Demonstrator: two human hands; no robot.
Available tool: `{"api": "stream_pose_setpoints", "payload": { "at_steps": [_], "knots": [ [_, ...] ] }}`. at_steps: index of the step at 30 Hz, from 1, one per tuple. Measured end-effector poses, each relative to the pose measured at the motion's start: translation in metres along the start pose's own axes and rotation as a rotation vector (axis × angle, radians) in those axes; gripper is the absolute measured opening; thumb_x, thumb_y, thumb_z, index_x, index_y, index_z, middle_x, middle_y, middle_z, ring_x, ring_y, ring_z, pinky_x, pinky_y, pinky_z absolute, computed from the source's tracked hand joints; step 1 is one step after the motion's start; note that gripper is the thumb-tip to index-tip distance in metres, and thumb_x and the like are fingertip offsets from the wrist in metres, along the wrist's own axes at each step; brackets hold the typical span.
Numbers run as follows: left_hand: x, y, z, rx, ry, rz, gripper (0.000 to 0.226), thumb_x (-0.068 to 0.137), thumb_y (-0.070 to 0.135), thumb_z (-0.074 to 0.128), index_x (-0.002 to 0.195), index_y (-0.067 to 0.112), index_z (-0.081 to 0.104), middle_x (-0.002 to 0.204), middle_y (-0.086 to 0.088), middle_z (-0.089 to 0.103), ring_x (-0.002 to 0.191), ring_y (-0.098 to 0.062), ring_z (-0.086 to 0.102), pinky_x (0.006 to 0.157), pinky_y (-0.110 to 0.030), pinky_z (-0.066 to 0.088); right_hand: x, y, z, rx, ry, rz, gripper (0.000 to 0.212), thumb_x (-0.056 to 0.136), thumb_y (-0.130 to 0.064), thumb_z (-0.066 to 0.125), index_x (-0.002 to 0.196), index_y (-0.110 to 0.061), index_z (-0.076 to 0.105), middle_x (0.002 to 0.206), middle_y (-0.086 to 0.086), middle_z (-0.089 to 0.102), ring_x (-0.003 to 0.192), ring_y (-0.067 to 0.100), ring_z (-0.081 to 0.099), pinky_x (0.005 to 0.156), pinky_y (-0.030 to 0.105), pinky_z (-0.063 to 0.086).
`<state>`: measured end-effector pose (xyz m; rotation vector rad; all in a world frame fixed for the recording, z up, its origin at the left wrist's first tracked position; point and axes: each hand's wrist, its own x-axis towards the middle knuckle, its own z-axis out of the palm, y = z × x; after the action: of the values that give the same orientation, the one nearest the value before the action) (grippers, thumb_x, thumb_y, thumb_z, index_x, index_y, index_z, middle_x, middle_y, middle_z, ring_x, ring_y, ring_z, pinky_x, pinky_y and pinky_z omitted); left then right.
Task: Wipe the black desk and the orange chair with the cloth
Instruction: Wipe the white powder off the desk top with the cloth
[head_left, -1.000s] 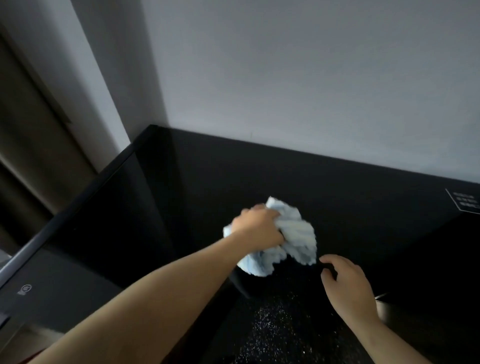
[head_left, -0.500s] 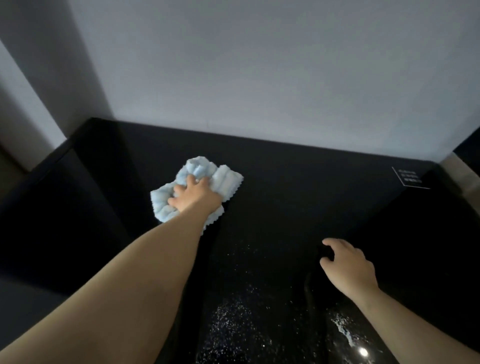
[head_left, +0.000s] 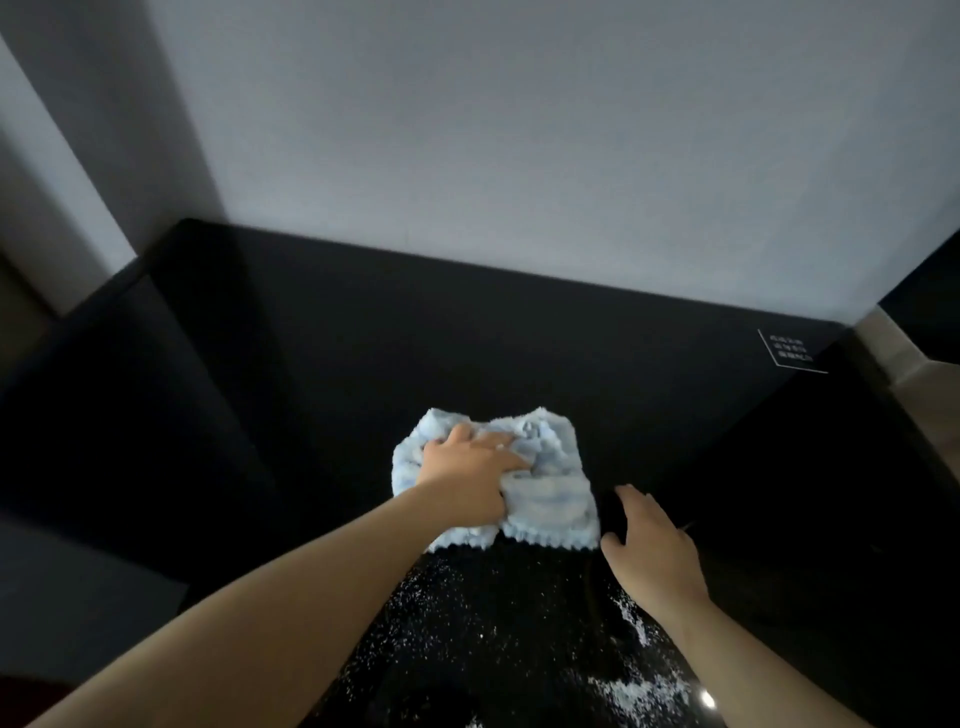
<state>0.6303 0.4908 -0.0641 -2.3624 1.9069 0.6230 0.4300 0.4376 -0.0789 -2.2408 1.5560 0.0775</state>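
Cloth (head_left: 524, 483) is swept back from the far-left corner to mid-desk, bunched under the gripping left hand (head_left: 470, 470) | right hand (head_left: 652, 545) is rested loose-fingered beside it | black desk (head_left: 322, 332): near edge speckled, unwiped, chair pending | grey wall (head_left: 519, 145) is met behind.

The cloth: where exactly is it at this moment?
In the head view the light blue cloth lies bunched on the black desk near the middle, gripped by the left hand, with the right hand just to its right.
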Motion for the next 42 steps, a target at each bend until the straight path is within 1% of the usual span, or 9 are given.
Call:
{"api": "stream_pose_setpoints", "payload": {
  "at_steps": [6,9,13,18,22,25,29,34,42],
  "knots": [
    [-0.051,-0.015,-0.008,-0.227,-0.108,0.015,0.036,0.078,0.02,0.055,0.112,0.029,0.062,0.126,0.007,0.055,0.117,-0.022,0.049,0.096,-0.039,0.045,-0.029,0.0,0.006,-0.04,-0.037,-0.021,0.057,0.096,-0.029,0.042,0.149,-0.021,0.022,0.158,-0.003,0.015,0.146,0.014,0.01,0.116,0.035,0.02],
    [-0.062,-0.045,-0.021,-0.241,0.174,-0.229,0.05,0.078,0.033,0.055,0.126,0.047,0.048,0.146,0.011,0.034,0.122,-0.025,0.04,0.096,-0.038,0.041,-0.041,-0.007,0.005,0.015,-0.061,-0.013,0.055,0.095,-0.028,0.044,0.147,-0.023,0.025,0.155,-0.004,0.024,0.144,0.015,0.019,0.115,0.038,0.024],
    [-0.079,-0.074,-0.006,-0.181,0.074,-0.491,0.053,0.08,0.042,0.05,0.129,0.053,0.034,0.147,0.011,0.017,0.127,-0.03,0.03,0.093,-0.037,0.035,-0.057,-0.018,0.008,0.051,-0.014,-0.023,0.052,0.095,-0.029,0.046,0.145,-0.026,0.03,0.15,-0.007,0.033,0.138,0.015,0.031,0.112,0.041,0.028],
    [-0.086,-0.034,0.022,-0.004,0.024,-0.388,0.063,0.071,0.062,0.062,0.125,0.041,0.038,0.133,0.005,0.03,0.12,-0.03,0.036,0.074,-0.034,0.043,-0.075,-0.019,0.013,0.08,0.013,-0.004,0.049,0.094,-0.029,0.048,0.142,-0.026,0.036,0.147,-0.006,0.038,0.134,0.017,0.037,0.108,0.041,0.034],
    [-0.092,-0.004,0.033,-0.054,0.112,-0.228,0.024,0.083,0.028,0.055,0.107,0.029,0.053,0.108,0.005,0.059,0.089,-0.017,0.056,0.068,-0.03,0.048,-0.085,-0.024,0.013,0.159,0.03,-0.016,0.048,0.092,-0.026,0.051,0.139,-0.025,0.041,0.144,-0.005,0.042,0.13,0.019,0.04,0.105,0.038,0.035],
    [-0.109,0.002,0.03,-0.22,0.106,-0.158,0.034,0.079,0.027,0.056,0.112,0.032,0.052,0.104,0.005,0.057,0.089,-0.017,0.057,0.064,-0.03,0.046,-0.087,-0.03,0.01,0.204,0.052,-0.051,0.047,0.091,-0.026,0.053,0.138,-0.025,0.043,0.143,-0.004,0.044,0.13,0.019,0.042,0.104,0.036,0.036],
    [-0.135,-0.041,0.021,-0.287,0.381,-0.41,0.036,0.078,0.034,0.055,0.113,0.037,0.048,0.112,0.004,0.052,0.097,-0.022,0.056,0.071,-0.036,0.05,-0.09,-0.029,0.006,0.263,0.087,-0.079,0.043,0.093,-0.026,0.053,0.135,-0.026,0.046,0.141,-0.005,0.046,0.127,0.018,0.045,0.105,0.038,0.036],
    [-0.15,-0.057,0.037,-0.212,0.25,-0.735,0.039,0.085,0.033,0.049,0.124,0.034,0.043,0.129,-0.003,0.044,0.105,-0.028,0.052,0.077,-0.037,0.047,-0.092,-0.021,0.01,0.244,0.064,-0.025,0.042,0.093,-0.025,0.051,0.135,-0.026,0.045,0.141,-0.004,0.047,0.127,0.019,0.044,0.104,0.039,0.036],
    [-0.134,0.045,0.052,-0.321,0.112,-0.342,0.045,0.085,0.032,0.051,0.129,0.029,0.041,0.134,-0.006,0.036,0.106,-0.027,0.053,0.078,-0.033,0.043,-0.089,-0.027,0.014,0.27,0.069,-0.078,0.039,0.091,-0.023,0.052,0.13,-0.026,0.05,0.132,-0.004,0.053,0.117,0.019,0.051,0.092,0.034,0.04]
  ]
}}
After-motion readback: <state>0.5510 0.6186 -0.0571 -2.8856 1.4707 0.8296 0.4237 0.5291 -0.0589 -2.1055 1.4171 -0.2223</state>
